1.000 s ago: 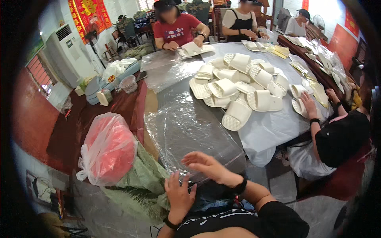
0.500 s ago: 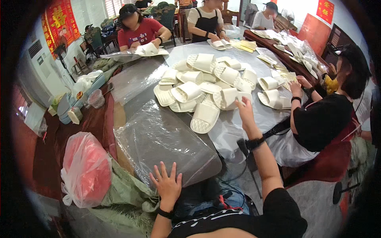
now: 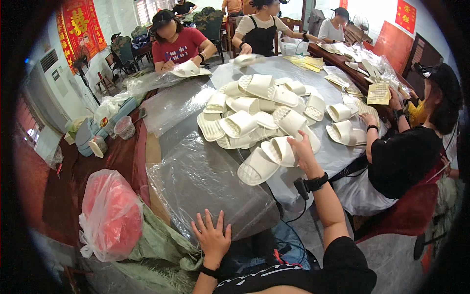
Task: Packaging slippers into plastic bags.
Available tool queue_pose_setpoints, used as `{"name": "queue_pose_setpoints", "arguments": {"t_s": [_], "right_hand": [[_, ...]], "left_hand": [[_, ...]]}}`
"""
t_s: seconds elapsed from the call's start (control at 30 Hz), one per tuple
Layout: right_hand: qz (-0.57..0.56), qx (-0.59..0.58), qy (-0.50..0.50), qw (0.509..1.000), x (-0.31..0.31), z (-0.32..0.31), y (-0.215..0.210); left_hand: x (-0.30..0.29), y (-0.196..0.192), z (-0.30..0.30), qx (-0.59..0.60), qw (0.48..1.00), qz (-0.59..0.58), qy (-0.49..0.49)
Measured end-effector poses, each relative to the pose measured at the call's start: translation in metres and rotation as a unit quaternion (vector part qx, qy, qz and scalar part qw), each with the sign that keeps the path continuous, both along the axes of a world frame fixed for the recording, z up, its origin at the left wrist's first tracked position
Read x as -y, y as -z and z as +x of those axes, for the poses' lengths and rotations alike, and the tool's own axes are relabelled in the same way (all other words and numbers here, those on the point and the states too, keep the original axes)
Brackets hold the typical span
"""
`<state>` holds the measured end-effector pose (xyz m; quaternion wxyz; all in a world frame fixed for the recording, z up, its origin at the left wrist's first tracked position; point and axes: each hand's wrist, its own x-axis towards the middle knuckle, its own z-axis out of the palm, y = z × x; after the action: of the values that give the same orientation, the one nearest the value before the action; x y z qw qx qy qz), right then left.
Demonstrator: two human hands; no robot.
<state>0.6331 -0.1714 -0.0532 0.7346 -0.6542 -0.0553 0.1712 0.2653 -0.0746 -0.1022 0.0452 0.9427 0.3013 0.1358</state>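
Observation:
My left hand (image 3: 213, 241) lies flat, fingers spread, on the clear plastic film (image 3: 205, 181) over the near table edge. It holds nothing. On the right, my right hand (image 3: 304, 153) has its fingers closed at the edge of a cream slipper (image 3: 280, 150) on the near side of the pile. Part of that grip is hidden behind the hand. Another slipper (image 3: 258, 166) lies just left of it, its quilted strap facing up. Behind these, a heap of slippers (image 3: 240, 124) covers the table's middle.
A co-worker (image 3: 404, 152) sits at the right, handling yellow printed sheets (image 3: 378, 93) beside a few slippers (image 3: 346, 132). Other people (image 3: 178, 49) work across the table. At the left are a pink bundle in a plastic bag (image 3: 111, 215) and a clear tub (image 3: 124, 127).
My right hand has come nearer and down, and the slipper at its fingers has shifted toward me. My left hand stays flat. The co-worker at right has raised a yellow sheet.

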Motion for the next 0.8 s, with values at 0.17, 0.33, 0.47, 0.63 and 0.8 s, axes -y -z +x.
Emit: {"name": "queue_pose_setpoints", "arguments": {"t_s": [0.17,0.33,0.47,0.63,0.8], "right_hand": [[0.099,-0.049,0.087,0.990,-0.009,0.019,0.019],[0.280,-0.078,-0.050,0.955,-0.008,0.057,0.038],[0.270,-0.004,0.002,0.963,0.003,0.017,0.006],[0.279,-0.028,-0.067,0.957,0.042,-0.101,-0.054],[0.207,-0.185,-0.236,0.931,0.101,-0.152,-0.047]], "left_hand": [[0.001,-0.002,0.002,0.016,1.000,0.012,0.003],[-0.001,-0.001,0.007,0.028,1.000,0.008,0.004],[-0.003,0.002,0.004,0.032,0.999,0.030,0.002],[-0.004,0.007,-0.002,0.028,0.999,0.010,-0.016],[-0.005,-0.004,-0.005,0.057,0.995,-0.080,-0.005]]}}
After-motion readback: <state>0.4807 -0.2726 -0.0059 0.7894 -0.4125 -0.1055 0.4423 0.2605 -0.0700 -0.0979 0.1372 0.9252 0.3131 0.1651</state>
